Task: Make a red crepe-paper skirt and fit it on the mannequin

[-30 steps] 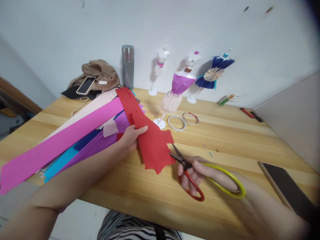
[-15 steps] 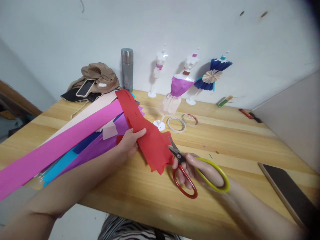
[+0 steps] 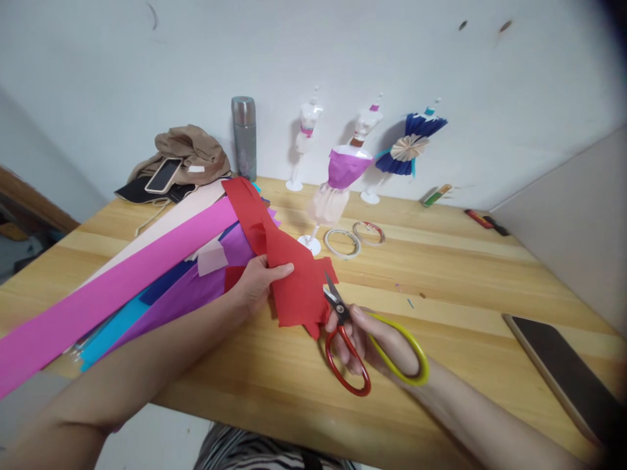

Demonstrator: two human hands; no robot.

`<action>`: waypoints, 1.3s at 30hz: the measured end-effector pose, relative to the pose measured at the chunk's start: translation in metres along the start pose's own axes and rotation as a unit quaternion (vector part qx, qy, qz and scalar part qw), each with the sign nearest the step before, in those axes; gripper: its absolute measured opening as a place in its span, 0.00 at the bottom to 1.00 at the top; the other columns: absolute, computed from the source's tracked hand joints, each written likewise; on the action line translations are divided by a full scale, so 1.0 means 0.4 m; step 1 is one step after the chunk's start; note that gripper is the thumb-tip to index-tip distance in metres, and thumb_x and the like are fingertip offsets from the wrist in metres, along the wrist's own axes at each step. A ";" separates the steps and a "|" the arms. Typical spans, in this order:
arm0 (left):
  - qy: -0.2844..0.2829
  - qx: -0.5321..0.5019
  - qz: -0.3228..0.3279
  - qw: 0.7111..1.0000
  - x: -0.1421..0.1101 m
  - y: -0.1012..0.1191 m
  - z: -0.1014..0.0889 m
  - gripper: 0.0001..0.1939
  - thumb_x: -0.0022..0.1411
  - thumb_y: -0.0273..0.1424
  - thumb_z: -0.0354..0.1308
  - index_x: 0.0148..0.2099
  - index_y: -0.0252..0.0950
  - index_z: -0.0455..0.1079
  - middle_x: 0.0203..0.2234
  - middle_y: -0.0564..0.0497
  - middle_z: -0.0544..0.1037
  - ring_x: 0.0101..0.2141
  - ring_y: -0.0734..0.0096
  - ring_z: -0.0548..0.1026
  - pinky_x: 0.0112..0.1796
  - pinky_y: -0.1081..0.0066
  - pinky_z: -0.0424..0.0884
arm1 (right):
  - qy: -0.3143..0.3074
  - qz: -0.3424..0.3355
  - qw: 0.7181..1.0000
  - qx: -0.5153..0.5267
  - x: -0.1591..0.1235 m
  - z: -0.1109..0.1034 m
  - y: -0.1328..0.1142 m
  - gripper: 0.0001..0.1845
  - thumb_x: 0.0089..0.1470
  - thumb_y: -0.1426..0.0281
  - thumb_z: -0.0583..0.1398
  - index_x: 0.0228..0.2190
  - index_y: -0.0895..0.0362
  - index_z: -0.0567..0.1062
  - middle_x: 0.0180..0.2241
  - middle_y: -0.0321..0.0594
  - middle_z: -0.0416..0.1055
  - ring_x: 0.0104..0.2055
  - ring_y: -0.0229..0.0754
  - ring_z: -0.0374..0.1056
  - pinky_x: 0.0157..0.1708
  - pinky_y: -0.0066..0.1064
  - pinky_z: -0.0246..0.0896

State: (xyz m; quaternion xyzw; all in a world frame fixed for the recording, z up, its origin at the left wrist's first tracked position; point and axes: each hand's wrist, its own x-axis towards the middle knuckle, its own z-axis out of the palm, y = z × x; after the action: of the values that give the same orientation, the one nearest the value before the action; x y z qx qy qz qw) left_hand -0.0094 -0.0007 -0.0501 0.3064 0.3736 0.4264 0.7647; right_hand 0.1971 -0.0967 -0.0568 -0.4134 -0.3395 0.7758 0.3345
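On the wooden table [image 3: 441, 294], the red sheet [image 3: 298, 284] lay with its far end across a pink strip [image 3: 147, 266]; its near end looked squarer than a second earlier. The left hand [image 3: 257, 281] pinched it between thumb and fingers. The right hand [image 3: 362, 331], fingers wrapped round the handles, had brought the scissors [image 3: 339, 309] closer. Their blades, narrowly parted, met the right edge, so cutting seemed under way.
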 end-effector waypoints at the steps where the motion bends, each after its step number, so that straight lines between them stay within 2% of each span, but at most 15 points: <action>1: 0.000 0.001 0.001 1.000 -0.001 -0.001 0.001 0.23 0.38 0.32 0.77 0.37 0.27 0.77 0.33 0.41 0.82 0.33 0.60 0.79 0.40 0.61 0.74 | 0.003 -0.001 1.000 0.007 -0.001 0.002 0.004 0.31 0.50 0.41 0.60 0.33 0.59 0.73 0.18 0.38 0.74 0.13 0.33 0.64 0.14 0.22 0.56; 14: 0.010 -0.002 0.006 1.000 -0.014 -0.012 0.009 0.22 0.38 0.32 0.77 0.36 0.29 0.78 0.32 0.44 0.82 0.33 0.64 0.78 0.39 0.64 0.74 | 0.026 -0.029 0.997 0.073 0.004 0.013 0.042 0.31 0.51 0.42 0.60 0.34 0.59 0.73 0.17 0.34 0.71 0.12 0.31 0.60 0.15 0.23 0.58; 24: -0.023 -0.012 -0.024 0.999 -0.018 -0.009 0.001 0.21 0.42 0.35 0.76 0.36 0.29 0.76 0.32 0.43 0.82 0.31 0.64 0.78 0.38 0.64 0.74 | 0.038 -0.006 0.999 0.037 -0.009 0.021 0.051 0.33 0.49 0.40 0.60 0.35 0.58 0.72 0.18 0.36 0.73 0.14 0.31 0.62 0.15 0.22 0.60; 33: -0.017 -0.001 -0.013 1.000 -0.021 -0.007 0.006 0.22 0.43 0.35 0.75 0.39 0.29 0.77 0.37 0.40 0.82 0.39 0.56 0.80 0.43 0.62 0.73 | 0.069 -0.044 0.996 0.022 -0.006 0.023 0.060 0.34 0.49 0.38 0.59 0.35 0.59 0.72 0.17 0.34 0.70 0.13 0.31 0.61 0.14 0.21 0.55; 39: -0.019 -0.011 -0.013 1.000 -0.022 -0.012 0.007 0.21 0.43 0.33 0.75 0.39 0.29 0.77 0.37 0.41 0.82 0.35 0.60 0.79 0.43 0.60 0.73 | 0.070 -0.079 0.994 -0.008 -0.006 0.013 0.072 0.33 0.51 0.39 0.58 0.35 0.59 0.72 0.15 0.31 0.67 0.10 0.29 0.55 0.12 0.21 0.52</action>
State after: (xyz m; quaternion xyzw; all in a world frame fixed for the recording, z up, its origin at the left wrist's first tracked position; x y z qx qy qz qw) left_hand -0.0083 -0.0111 -0.0495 0.3009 0.3583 0.4148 0.7804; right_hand 0.1866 -0.1155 -0.0767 -0.4413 -0.3534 0.7131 0.4145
